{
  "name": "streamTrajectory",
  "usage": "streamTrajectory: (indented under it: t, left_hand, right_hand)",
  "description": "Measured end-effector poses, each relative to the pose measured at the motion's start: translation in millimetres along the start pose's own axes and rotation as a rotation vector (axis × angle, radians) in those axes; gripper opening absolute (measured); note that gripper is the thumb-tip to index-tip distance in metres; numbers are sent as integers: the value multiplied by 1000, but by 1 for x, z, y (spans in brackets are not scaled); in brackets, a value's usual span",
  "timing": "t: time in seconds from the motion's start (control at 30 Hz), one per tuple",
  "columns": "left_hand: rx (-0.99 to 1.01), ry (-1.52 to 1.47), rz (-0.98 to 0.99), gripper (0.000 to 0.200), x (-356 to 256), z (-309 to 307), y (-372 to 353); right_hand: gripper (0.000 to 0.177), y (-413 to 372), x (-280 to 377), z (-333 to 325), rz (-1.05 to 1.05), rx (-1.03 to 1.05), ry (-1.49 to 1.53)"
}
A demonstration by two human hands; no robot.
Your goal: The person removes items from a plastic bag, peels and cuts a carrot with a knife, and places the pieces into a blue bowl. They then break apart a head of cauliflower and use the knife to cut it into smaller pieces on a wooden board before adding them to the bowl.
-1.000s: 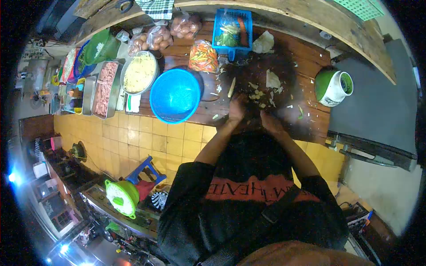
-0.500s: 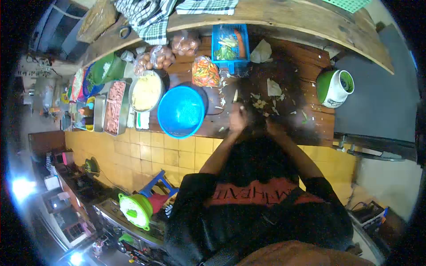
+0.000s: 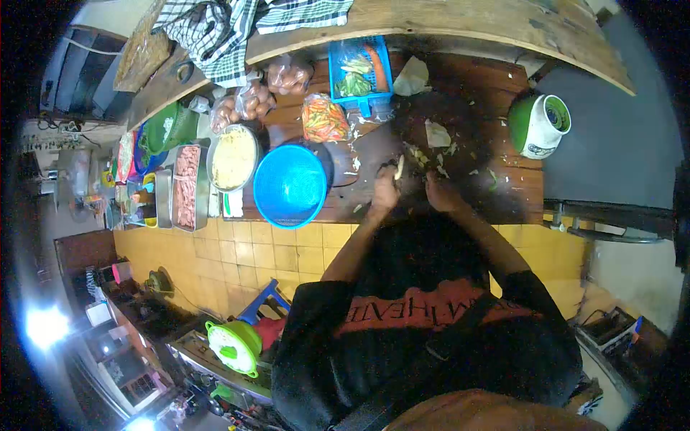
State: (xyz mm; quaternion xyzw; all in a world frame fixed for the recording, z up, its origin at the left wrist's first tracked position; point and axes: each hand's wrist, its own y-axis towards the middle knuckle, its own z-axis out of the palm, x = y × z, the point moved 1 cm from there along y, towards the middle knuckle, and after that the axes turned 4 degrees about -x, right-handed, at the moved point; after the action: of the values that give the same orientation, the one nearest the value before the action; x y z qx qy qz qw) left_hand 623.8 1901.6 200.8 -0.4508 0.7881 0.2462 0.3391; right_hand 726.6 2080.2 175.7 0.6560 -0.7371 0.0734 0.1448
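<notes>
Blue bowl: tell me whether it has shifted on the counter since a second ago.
No. The blue bowl still sits beside the metal bowl of yellow shreds, just below the chilli bag; only the view shifted.

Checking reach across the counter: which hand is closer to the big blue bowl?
Left. The left hand sits just right of the blue bowl, near its rim; the right hand lies farther right, beyond the left hand.

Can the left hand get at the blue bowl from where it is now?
Probably yes. The blue bowl sits just beside the left hand on the wooden table, with only small scraps between, though that hand seems to hold a pale strip.
</notes>
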Motion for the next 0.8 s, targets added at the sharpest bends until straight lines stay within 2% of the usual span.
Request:
streamTrajectory:
  t: [0.03, 0.1, 0.13, 0.2, 0.23, 0.3, 0.47, 0.53, 0.57, 0.63, 0.7, 0.77, 0.8]
  left_hand:
    - [-3, -2, -6, 28, -6, 0, -2]
    - [-7, -116, 16, 29, -19, 1, -5]
    - [-2, -96, -7, 30, -14, 7, -6]
    - [-39, -108, -2, 29, -14, 11, -9]
    - [-70, -120, 10, 29, -13, 13, -11]
    - [-46, -89, 16, 34, -5, 14, -14]
    - [14, -20, 17, 46, -8, 11, -9]
    - [83, -88, -117, 47, -14, 7, -12]
    - [83, -91, -120, 47, -15, 5, -13]
    - [57, -50, -7, 48, -16, 3, -9]
    - [82, -53, -55, 51, 8, 25, -12]
    - [111, -55, -101, 54, -1, 19, -11]
    - [150, -91, -191, 57, -4, 17, -12]
  right_hand:
    - [44, 0, 1, 1, -5, 5, -1]
    - [39, -3, 6, -2, -338, -326, -246]
    - [39, -7, 4, 6, -346, -321, -244]
    - [31, -19, -2, 33, -769, -471, -1181]
    - [31, -17, 1, 23, -778, -471, -1179]
    - [30, -12, 14, -9, -715, -700, -1147]
    - [34, -12, 9, 3, -354, -54, -480]
    - [36, -14, 8, 1, -178, 211, -286]
    - [37, -14, 8, -2, -157, 252, -276]
    - [38, -13, 11, -5, -147, 287, -270]
    - [36, -15, 11, -10, -324, -43, -603]
    - [34, -20, 11, -12, -491, -385, -926]
    - [33, -23, 10, -14, -573, -559, -1084]
